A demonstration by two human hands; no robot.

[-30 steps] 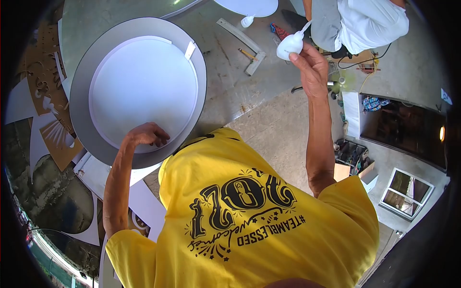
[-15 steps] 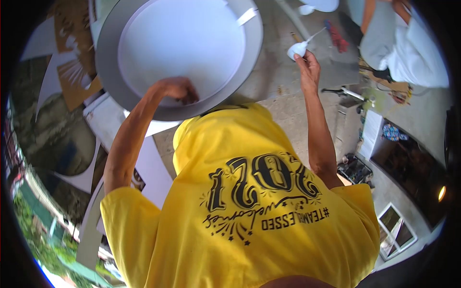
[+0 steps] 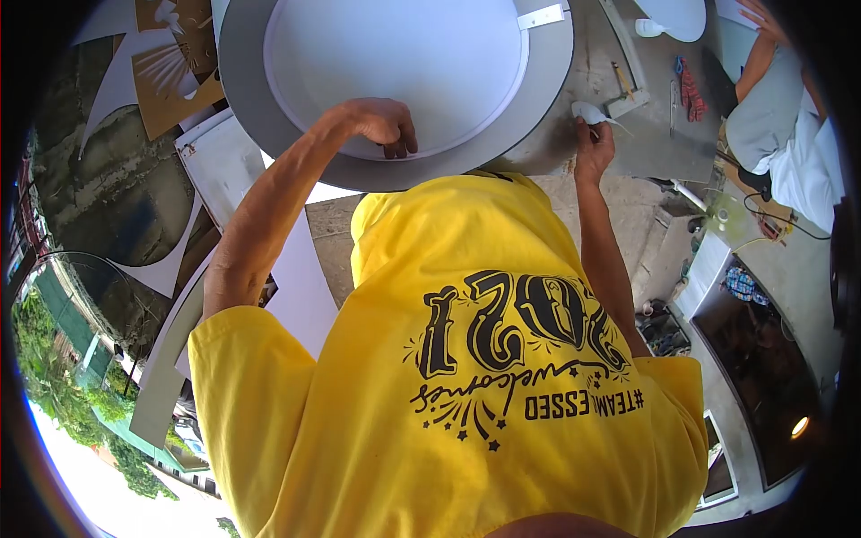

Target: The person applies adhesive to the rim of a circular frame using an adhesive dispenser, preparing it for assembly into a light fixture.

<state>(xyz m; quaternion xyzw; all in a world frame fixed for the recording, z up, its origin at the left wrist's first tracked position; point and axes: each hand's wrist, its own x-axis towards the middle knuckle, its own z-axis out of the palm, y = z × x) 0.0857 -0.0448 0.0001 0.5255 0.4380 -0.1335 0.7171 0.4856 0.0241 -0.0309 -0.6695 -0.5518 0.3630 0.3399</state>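
A large round grey piece (image 3: 547, 99) lies in front of me, with a raised white rim (image 3: 285, 100) around a pale inner disc (image 3: 404, 54). My left hand (image 3: 384, 124) reaches over the near side, its bent fingers closed down on the white rim; the thumb is hidden. Off to the right of the round piece, my right hand (image 3: 594, 151) pinches a small white squeeze bottle (image 3: 589, 112). Its thin nozzle points right and slightly down. A white block-like piece (image 3: 541, 16) crosses the grey band at the upper right.
On the grey work surface (image 3: 641, 148) lie a red-handled tool (image 3: 689, 94) and a thin stick (image 3: 621, 76). Another person (image 3: 771, 117) sits at the upper right. Cut white and brown sheets (image 3: 175, 90) lie at the left. A fan (image 3: 722, 213) stands low at the right.
The view has shifted, so the round piece sits further right and higher. The bottle's nozzle has swung from up-right to pointing right and down. My left hand remains at the near rim.
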